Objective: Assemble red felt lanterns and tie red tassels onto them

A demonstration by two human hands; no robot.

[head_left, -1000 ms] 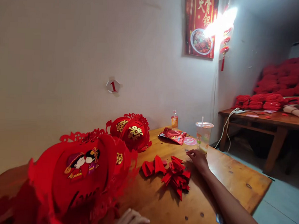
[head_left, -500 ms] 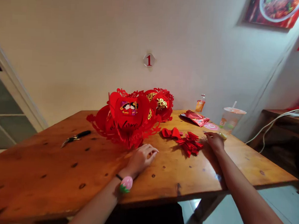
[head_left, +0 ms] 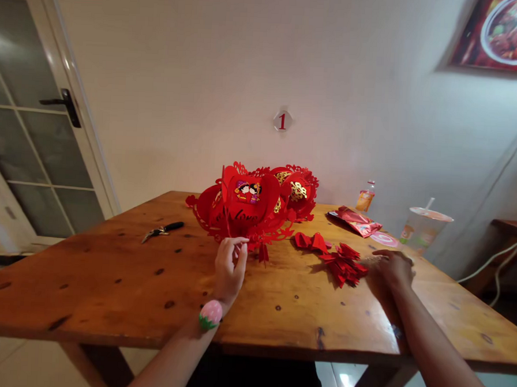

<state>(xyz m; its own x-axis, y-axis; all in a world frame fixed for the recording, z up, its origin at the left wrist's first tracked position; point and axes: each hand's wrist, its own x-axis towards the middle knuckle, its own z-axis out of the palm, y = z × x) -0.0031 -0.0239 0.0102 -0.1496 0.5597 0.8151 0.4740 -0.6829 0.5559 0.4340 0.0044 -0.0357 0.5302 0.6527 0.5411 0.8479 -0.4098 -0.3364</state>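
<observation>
While hands (head_left: 230,265) mid-table (head_left: 107,278), bare wood leftward.

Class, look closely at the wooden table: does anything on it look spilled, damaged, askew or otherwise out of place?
Nothing is spilled or visibly broken. The red felt pieces lie in a loose, untidy heap beside the right hand, and the pliers lie alone, away from everything else. The left hand touches the lower edge of the red heart lantern. The lidded cup stands upright.

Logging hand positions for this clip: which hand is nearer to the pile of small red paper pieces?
Right. The right hand rests on the table just right of the pile of small red paper pieces. The left hand is farther left, at the red lantern decoration.
</observation>
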